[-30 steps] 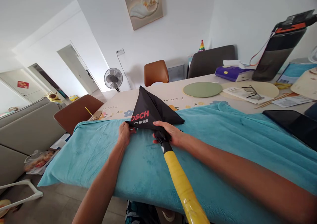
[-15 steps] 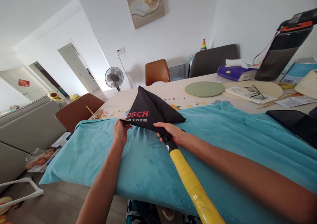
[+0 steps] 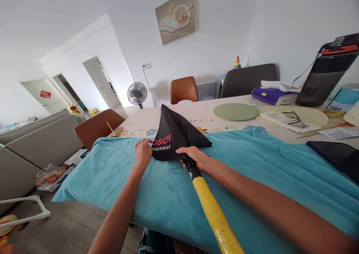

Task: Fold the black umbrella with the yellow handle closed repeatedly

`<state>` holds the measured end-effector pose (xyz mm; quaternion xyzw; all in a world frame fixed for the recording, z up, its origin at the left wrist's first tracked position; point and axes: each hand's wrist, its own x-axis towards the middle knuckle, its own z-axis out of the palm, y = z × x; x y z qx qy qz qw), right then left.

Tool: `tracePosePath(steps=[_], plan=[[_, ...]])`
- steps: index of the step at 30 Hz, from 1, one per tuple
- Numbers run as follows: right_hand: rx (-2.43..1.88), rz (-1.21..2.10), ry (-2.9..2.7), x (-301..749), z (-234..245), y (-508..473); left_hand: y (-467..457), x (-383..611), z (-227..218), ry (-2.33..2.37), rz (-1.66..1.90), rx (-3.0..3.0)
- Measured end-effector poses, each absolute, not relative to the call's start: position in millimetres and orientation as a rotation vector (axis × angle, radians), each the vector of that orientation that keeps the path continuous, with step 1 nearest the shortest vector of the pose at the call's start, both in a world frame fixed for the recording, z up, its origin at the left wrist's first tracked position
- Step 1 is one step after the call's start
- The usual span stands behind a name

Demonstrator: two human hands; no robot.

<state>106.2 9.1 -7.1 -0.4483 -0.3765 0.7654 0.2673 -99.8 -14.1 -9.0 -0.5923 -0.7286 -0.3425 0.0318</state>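
A black umbrella [image 3: 175, 134] with red and white lettering lies folded on a teal towel [image 3: 252, 164] spread over the table. Its yellow handle [image 3: 214, 218] points toward me over the table's near edge. My left hand [image 3: 143, 153] pinches the left edge of the black fabric by the lettering. My right hand [image 3: 195, 157] is closed round the shaft where the fabric meets the handle.
Brown chairs [image 3: 97, 125] stand at the left and far side. The table [image 3: 196, 113] carries a green mat [image 3: 236, 112], papers with glasses [image 3: 291, 116], a purple tissue box [image 3: 273, 95], a dark tablet [image 3: 336, 155] and a dark appliance [image 3: 327, 78]. A grey sofa [image 3: 30, 141] and fan [image 3: 137, 94] stand left.
My left hand shifted right along the fabric edge, folding the flap inward toward the shaft. The view tilted up and moved left. My right hand kept its grip.
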Motion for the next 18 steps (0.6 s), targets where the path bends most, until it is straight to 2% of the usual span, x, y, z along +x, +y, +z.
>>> tracePosePath(steps=[4,11,15,18], plan=[[-1.273,1.994,-1.103,103,-1,4,2,-61,-1,-2.011,-1.378,-1.977],[-1.302,1.913,-1.222,105,6,-1,36,-7,-9,-2.561,-1.698,-1.845],[-1.230,1.987,-1.181,109,12,0,39,-2,-3,-2.755,-2.335,-1.672],[-1.180,2.091,-1.108,111,21,-3,44,-2,1,-2.712,-2.870,-1.481]])
